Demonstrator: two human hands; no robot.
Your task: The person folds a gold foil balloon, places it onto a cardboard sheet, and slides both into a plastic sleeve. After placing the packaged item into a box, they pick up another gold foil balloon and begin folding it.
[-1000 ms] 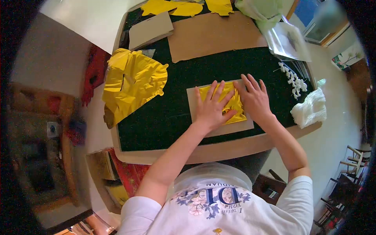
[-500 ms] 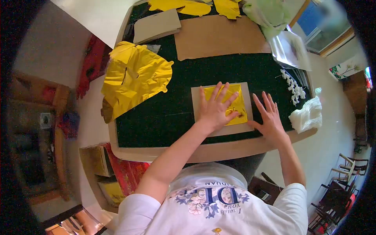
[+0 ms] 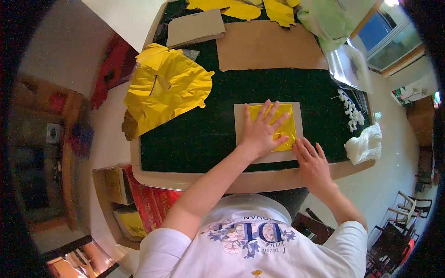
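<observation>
A shiny yellow foil sheet (image 3: 284, 116) lies on a small rectangle of grey cardboard (image 3: 240, 116) on the dark green table top (image 3: 194, 134). My left hand (image 3: 261, 132) lies flat on the foil with its fingers spread, pressing it down. My right hand (image 3: 311, 161) rests with fingers apart at the near right corner of the cardboard, fingertips touching its edge; it holds nothing.
A large crumpled yellow foil piece (image 3: 162, 90) lies at the left. Brown cardboard sheets (image 3: 271, 45) and more yellow pieces (image 3: 241, 8) lie at the back. White tissue (image 3: 365, 144), small white flowers (image 3: 350, 109) and a plastic bag (image 3: 350, 65) are at the right.
My right hand has left the foil and drawn back toward me to the cardboard's near right corner. My left hand stays pressed on the foil.
</observation>
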